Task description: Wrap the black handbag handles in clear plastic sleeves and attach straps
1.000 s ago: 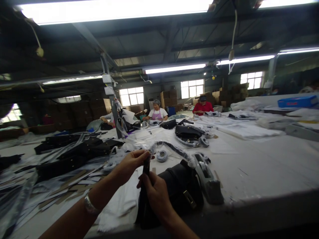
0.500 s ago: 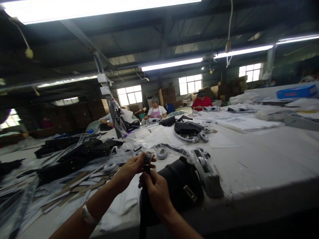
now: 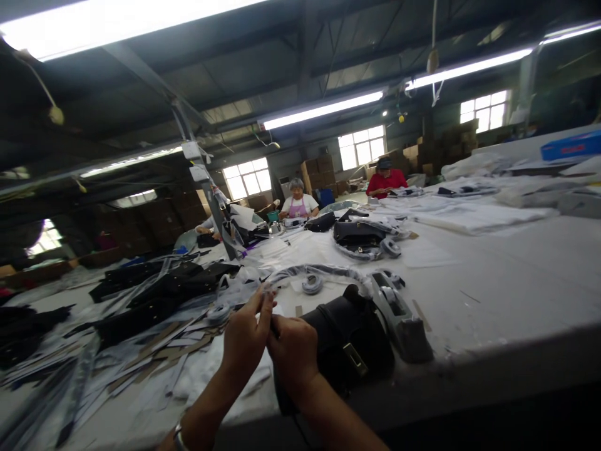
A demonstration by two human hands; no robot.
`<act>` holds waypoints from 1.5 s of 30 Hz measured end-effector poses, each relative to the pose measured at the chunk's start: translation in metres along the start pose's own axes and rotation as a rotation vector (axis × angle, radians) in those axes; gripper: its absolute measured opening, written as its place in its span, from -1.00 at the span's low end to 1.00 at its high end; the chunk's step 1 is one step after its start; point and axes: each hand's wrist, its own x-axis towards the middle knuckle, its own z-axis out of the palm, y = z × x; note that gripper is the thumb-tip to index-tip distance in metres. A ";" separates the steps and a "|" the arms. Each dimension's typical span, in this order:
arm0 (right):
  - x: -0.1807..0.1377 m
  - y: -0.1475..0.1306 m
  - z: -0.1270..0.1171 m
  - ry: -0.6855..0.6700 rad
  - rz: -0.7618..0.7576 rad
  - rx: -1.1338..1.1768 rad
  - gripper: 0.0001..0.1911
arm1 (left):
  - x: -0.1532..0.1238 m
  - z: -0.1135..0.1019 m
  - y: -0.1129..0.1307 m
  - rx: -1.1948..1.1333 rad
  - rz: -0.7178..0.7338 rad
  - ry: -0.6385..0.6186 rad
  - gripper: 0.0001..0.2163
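My left hand [image 3: 246,335] and my right hand [image 3: 295,354] are closed close together over the near table edge. Between them a sliver of a black strap [image 3: 274,331] shows; the fingers hide most of it, its buckle included. A bit of clear plastic glints at my left fingertips. Just right of my right hand lies a black handbag [image 3: 335,322] with a gold-coloured clasp [image 3: 355,359]. Against the bag's right side stands a grey tape dispenser [image 3: 406,329]. Behind the bag runs a plastic-wrapped handle [image 3: 323,270] with a wrapped coil [image 3: 312,285].
Black bag pieces [image 3: 173,291] and cardboard strips [image 3: 173,344] cover the table's left side. Farther back sits another black handbag [image 3: 359,233] with wrapped straps. A metal post [image 3: 218,213] rises from the table. Two people [image 3: 298,203] work at the far side, near a blue box [image 3: 570,145].
Both hands have turned and closed in, so the strap's buckle, visible before, is now covered. The whole view has tilted and shifted slightly.
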 end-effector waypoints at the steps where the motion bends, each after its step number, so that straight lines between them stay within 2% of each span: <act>1: 0.000 0.000 0.001 0.001 0.005 -0.015 -0.73 | -0.003 0.003 -0.002 0.019 -0.015 0.027 -0.61; 4: 0.000 0.000 0.003 0.004 0.014 -0.046 -0.73 | -0.005 0.004 -0.005 -0.019 -0.059 -0.002 -0.58; 7: 0.001 0.000 0.006 0.001 -0.008 -0.077 -0.73 | 0.006 -0.002 -0.004 -0.190 -0.088 -0.077 -0.51; 9: 0.002 0.000 0.007 0.001 -0.019 -0.089 -0.74 | 0.013 -0.005 -0.002 -0.252 -0.081 -0.081 -0.50; 12: 0.002 0.001 0.006 0.004 0.012 -0.091 -0.70 | 0.012 -0.004 -0.003 -0.201 -0.031 -0.100 -0.57; 15: 0.000 0.003 0.002 -0.010 0.081 -0.060 -0.68 | -0.001 0.001 -0.012 -0.200 -0.027 -0.144 -0.61; 19: -0.012 0.005 -0.005 -0.074 -0.030 0.092 -0.78 | -0.014 -0.001 -0.027 -0.470 -0.191 -0.115 -0.65; 22: -0.019 0.008 -0.010 -0.090 -0.082 0.129 -0.67 | -0.018 -0.005 -0.032 -0.738 -0.297 -0.080 -0.64; 27: -0.019 0.013 -0.014 -0.075 -0.073 0.107 -0.79 | -0.015 -0.006 -0.028 -1.107 -0.361 -0.160 -0.56; 29: -0.020 0.014 -0.013 -0.059 -0.091 0.100 -0.80 | -0.008 -0.005 -0.026 -1.103 -0.323 -0.161 -0.56; 32: -0.022 0.016 -0.011 -0.018 -0.092 0.124 -0.78 | 0.000 0.000 -0.029 -0.992 -0.210 -0.182 -0.69; 35: -0.024 0.019 -0.010 0.032 -0.060 0.149 -0.77 | -0.004 0.011 -0.037 -0.896 -0.126 -0.236 -0.68; 41: -0.020 0.023 -0.016 0.019 -0.029 0.181 -0.77 | -0.023 0.022 -0.049 -0.859 -0.146 -0.234 -0.79; 45: -0.026 0.030 -0.027 0.009 -0.031 0.145 -0.75 | -0.027 0.017 -0.056 -0.869 -0.178 -0.174 -0.72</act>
